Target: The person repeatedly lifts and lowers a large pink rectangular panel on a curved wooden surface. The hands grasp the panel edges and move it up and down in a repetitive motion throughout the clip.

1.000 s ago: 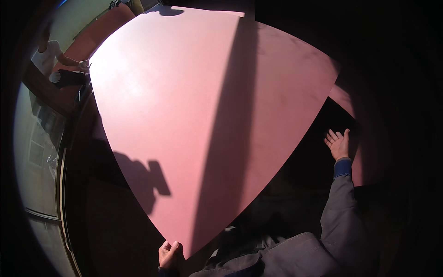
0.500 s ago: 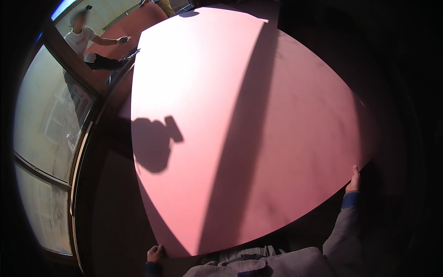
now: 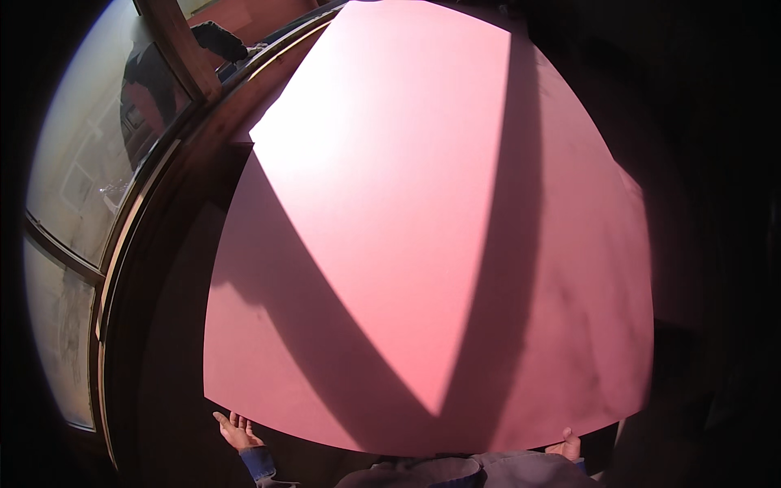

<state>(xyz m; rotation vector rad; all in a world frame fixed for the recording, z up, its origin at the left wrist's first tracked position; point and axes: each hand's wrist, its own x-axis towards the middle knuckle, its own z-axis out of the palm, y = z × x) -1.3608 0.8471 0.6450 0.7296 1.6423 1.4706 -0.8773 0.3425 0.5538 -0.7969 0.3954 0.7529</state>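
A large, thin pink board (image 3: pixel 390 285) spreads out in front of me, its near edge close to my waist. At its near left corner is my left hand (image 3: pixel 237 433), palm up, with fingers stretched and apart beside the edge. Whether it bears any weight I cannot tell. My right hand (image 3: pixel 565 446) grips the near edge towards the right. The thumb side shows at the rim, and the other fingers are hidden under the board. Bright sun and dark shadow bands cross the pink surface.
A window (image 3: pixel 98 171) with a wooden frame runs along the left. Through the opening at upper left, part of another person in dark clothing (image 3: pixel 218 41) shows beside a reddish surface. Deep shadow hides most of the right side.
The board has turned and its near edge now lies squarely before me. My right hand has moved inward and nearer; my left hand's fingers have opened from the corner. The sunlit patch shifted.
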